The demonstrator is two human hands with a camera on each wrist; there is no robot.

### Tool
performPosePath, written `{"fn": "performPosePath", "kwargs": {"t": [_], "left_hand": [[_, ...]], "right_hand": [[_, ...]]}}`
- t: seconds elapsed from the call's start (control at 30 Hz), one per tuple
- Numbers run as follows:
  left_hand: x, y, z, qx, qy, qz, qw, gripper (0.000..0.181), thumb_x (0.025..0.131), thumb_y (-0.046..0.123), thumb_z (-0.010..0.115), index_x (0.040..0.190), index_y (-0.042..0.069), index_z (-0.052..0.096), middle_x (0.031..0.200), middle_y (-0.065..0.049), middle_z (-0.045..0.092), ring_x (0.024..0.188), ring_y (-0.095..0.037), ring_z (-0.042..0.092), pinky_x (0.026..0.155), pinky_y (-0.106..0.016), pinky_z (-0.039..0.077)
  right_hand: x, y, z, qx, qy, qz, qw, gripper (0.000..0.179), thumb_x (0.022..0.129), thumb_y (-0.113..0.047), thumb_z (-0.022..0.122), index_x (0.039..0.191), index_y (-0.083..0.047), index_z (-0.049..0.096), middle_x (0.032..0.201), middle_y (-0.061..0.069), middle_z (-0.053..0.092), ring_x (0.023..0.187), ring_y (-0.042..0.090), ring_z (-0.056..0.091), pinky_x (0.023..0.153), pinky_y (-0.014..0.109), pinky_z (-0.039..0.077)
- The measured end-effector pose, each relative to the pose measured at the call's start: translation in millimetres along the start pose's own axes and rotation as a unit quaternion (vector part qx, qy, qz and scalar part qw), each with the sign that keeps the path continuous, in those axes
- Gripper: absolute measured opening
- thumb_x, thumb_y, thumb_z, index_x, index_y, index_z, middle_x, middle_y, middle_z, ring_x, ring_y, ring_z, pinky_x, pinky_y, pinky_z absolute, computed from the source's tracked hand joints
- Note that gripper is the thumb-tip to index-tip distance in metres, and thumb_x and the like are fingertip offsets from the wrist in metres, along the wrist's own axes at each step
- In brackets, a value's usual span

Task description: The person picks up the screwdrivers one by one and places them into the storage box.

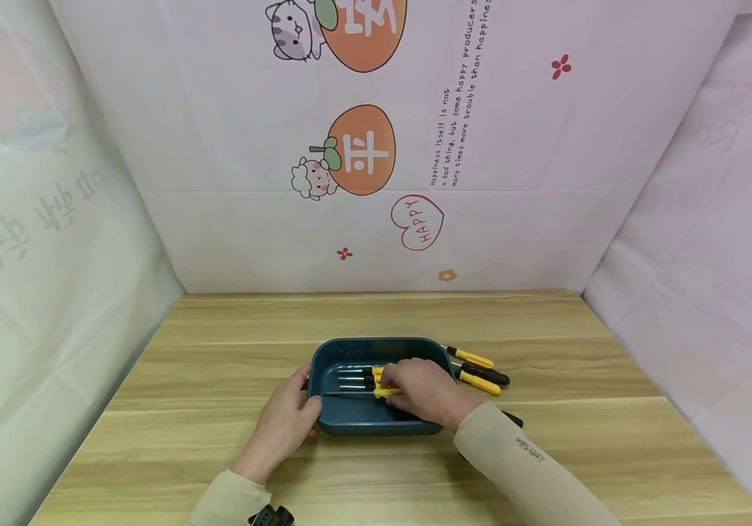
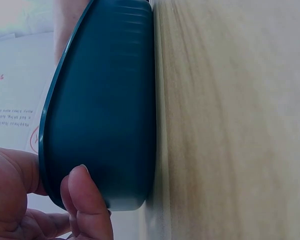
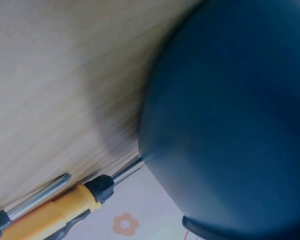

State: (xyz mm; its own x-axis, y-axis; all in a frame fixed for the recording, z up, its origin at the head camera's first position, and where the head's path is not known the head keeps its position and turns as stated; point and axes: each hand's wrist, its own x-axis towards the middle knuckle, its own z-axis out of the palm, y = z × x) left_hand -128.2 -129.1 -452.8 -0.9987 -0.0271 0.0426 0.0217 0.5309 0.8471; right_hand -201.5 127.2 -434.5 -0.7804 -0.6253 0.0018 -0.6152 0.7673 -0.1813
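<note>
A dark teal plastic tray [image 1: 379, 429] stands on the wooden table, its side wall [image 2: 105, 110] filling much of the left wrist view. My left hand [image 1: 287, 416] grips its left end, thumb at the rim and fingers outside. Several screwdrivers [image 1: 358, 379] with yellow-and-black handles and metal shafts lie side by side in the tray, tips to the left. Reaching over the right rim, my right hand [image 1: 425, 391] pinches the yellow handle of the nearest screwdriver [image 1: 385, 392]. That hand partly hides the handles, and its fingers are out of sight in the right wrist view.
Just right of the tray lie yellow-handled screwdrivers [image 1: 480, 383] and a black-handled tool [image 1: 486, 373]. Another dark tool [image 1: 513, 418] shows partly behind the right forearm. Printed white cloth [image 1: 251, 219] walls the table at the back and sides.
</note>
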Motion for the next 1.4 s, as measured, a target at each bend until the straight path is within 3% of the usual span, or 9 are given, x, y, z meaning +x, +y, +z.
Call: {"fn": "performPosePath", "kwargs": {"t": [1.4], "left_hand": [[0.0,-0.5,0.1,-0.001,-0.001,-0.002,1.0000,0.065,0.097,0.011,0.055,0.159,0.002,0.038,0.141,-0.024,0.057,0.060,-0.015,0.061,0.058,-0.029,0.056]], "right_hand": [[2.1,-0.1,3.0,-0.023,0.014,0.003,0.9996,0.020,0.093,-0.026,0.079,0.113,-0.021,0.075,0.104,-0.004,0.071,0.089,0.011,0.061,0.087,0.034,0.058]]}}
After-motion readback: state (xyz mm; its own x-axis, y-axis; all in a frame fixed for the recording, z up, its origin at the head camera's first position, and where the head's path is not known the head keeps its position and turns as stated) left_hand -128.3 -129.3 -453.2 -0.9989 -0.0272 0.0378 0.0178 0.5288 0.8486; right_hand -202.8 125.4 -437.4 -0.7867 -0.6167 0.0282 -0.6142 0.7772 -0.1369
